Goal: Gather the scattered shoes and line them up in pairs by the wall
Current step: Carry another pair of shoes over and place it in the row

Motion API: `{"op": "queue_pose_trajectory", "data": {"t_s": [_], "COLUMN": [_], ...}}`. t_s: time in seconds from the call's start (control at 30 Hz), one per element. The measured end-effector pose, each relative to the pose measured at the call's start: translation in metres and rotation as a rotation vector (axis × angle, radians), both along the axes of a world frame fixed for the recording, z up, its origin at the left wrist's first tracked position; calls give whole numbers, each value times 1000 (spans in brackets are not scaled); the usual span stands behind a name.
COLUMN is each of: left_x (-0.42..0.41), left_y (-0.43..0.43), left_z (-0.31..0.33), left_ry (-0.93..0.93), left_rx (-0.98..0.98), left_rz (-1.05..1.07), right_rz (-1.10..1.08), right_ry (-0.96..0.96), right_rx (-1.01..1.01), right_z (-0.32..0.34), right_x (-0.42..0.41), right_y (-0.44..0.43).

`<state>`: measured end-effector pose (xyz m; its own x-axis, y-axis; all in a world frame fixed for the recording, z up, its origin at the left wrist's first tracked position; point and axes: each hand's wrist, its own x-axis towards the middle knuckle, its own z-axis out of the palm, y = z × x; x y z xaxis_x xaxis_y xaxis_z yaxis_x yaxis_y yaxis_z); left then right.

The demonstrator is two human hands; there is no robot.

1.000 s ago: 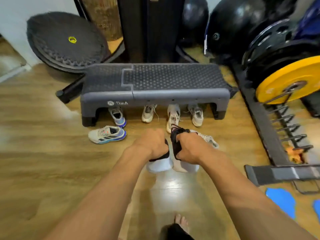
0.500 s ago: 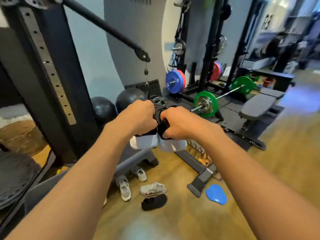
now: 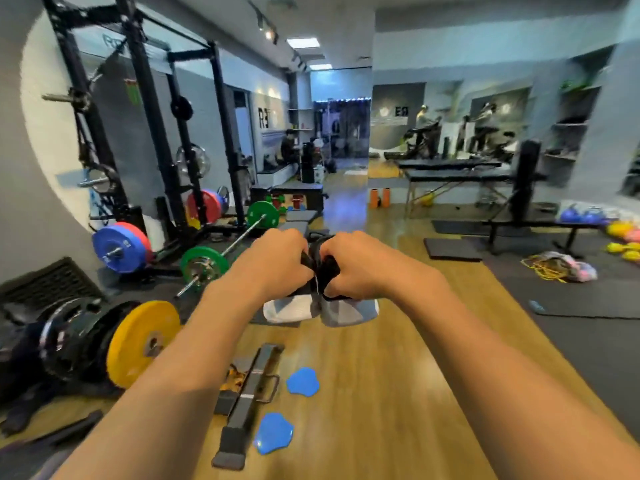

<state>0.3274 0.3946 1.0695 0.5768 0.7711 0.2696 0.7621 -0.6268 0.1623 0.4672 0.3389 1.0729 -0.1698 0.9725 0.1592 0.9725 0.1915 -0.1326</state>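
While both shoes are off the ground, the step in hand reads as carry, not placement. The wooden floor (image 3: 381,375) runs ahead, with a yellow plate (image 3: 142,341) near its left edge. The left shoe (image 3: 287,308) and right shoe (image 3: 349,313) hang close side by side over mid-floor (pale soles, dark uppers). The left grip (image 3: 273,261) and right grip (image 3: 360,268) each curl round a collar. Next move, by judgement: reach a wall and lower both together, toes aligned.
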Motion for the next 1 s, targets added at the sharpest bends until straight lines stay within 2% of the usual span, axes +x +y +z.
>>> {"op": "queue_pose_trajectory", "data": {"t_s": [0.37,1.0], "left_x": [351,814], "left_y": [-38,-18], "left_z": [0,-45], "left_ry": [-30,19], "left_rx": [15,-83], "left_rz": [-489,-1133], "right_rz": [-480,-1162], "right_ry": [21,143], "right_rx": [38,30], "right_z": [-1,-36], "right_x": [311,680], "right_y": [-94,-123]}}
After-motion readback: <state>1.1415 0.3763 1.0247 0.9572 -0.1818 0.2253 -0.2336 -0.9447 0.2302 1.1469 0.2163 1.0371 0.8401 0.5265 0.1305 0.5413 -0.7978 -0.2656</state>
